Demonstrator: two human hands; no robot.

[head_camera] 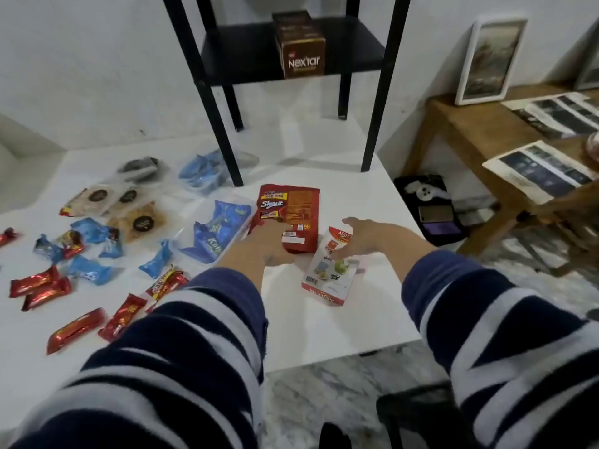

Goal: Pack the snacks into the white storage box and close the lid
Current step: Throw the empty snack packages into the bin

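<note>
My left hand (269, 243) grips the lower left part of a red beng-beng pouch (295, 210) lying on the white table (340, 319). Over a white and red Astor box (330, 270) lying flat to the pouch's right, my right hand (363, 236) reaches with spread fingers that touch its top. Red candy bars (76, 328) and blue wrapped sweets (89, 268) lie scattered on the table's left. A clear tray of blue packs (215, 231) sits beside the pouch. No white storage box is in view.
Clear packs of cookies (136, 218) and another clear tub (204, 173) lie at the back left. A black shelf (291, 53) carrying a brown Nextar box (301, 50) stands on the table's far side. A wooden bench (479, 131) with papers stands at right.
</note>
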